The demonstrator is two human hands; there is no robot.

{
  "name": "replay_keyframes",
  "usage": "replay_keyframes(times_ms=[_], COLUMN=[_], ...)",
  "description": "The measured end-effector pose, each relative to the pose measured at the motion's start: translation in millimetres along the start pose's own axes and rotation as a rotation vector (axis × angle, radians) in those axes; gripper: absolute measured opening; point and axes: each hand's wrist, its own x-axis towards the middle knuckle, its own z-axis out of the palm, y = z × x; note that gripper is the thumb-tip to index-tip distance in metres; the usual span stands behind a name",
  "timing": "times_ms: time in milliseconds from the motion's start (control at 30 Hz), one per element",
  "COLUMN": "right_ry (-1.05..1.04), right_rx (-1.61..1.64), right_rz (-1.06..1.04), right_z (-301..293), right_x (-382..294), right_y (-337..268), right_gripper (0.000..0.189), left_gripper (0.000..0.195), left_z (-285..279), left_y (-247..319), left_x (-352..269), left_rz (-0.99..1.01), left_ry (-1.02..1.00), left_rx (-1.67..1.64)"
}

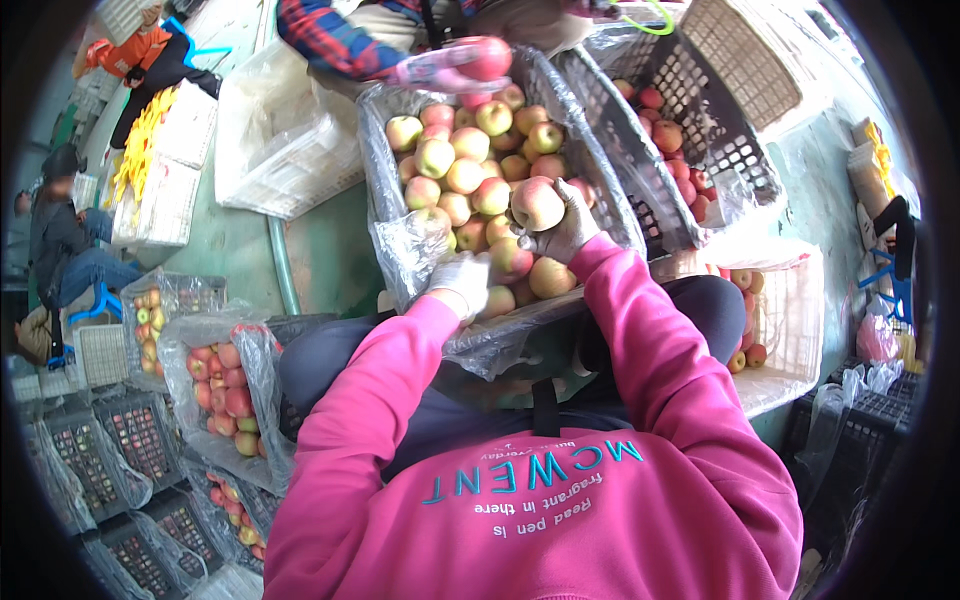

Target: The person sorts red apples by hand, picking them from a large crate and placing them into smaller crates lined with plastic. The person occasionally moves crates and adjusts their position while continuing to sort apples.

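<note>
A plastic-lined crate [609, 191] full of red-and-yellow apples lies before me. My right hand [571, 225], in a pale glove, grips a large blushed apple [538, 203] above the others at the crate's right side. My left hand [463, 279], gloved too, is low over the near left part of the crate, beside the clear liner [409, 251] and close to a greenish apple [498, 301]. Its fingers are partly hidden, so whether they hold anything does not show.
Across the crate, a co-worker's gloved hand [442, 71] holds a red apple [486, 58]. A white crate [289, 161] stands to the left, a black crate [724, 142] of redder apples to the right. Lined apple crates [225, 397] crowd my left; a white one [787, 322] is by my right knee.
</note>
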Motion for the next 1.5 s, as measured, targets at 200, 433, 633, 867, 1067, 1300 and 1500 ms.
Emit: replay_keyframes(times_ms=[200, 433, 633, 867, 1067, 1300, 1500], right_ry=[-0.085, -0.102, -0.013, 0.048, 0.013, -0.346, -0.162], right_rx=[0.096, -0.066, -0.023, 0.051, 0.380, 0.487, 0.488], right_rz=[-0.068, -0.357, -0.377, -0.257, -0.040, -0.109, -0.336], right_z=[9, -5, -19, -20, 7, 30, 32], right_x=[-43, -96, -92, -67, -78, -95, -90], right_y=[2, -2, -2, 19, 29, 25, 22], right_gripper=[0.063, 0.054, 0.048, 0.052, 0.064, 0.086, 0.074], left_gripper=[0.041, 0.053, 0.062, 0.054, 0.082, 0.076, 0.069], left_z=[37, 15, -16, -42, -60, -73, -60], left_y=[-3, 7, -8, -27, 14, 64, 70], left_x=[33, 36, 17, -7, -13, -11, -4], left_rz=[-0.061, -0.053, -0.154, 0.079, 0.451, 0.568, 0.515], left_ry=[-0.039, -0.157, -0.081, -0.058, 0.001, 0.221, 0.287], left_rx=[0.436, 0.588, -0.091, -1.595, -1.539, -1.055, -0.940])
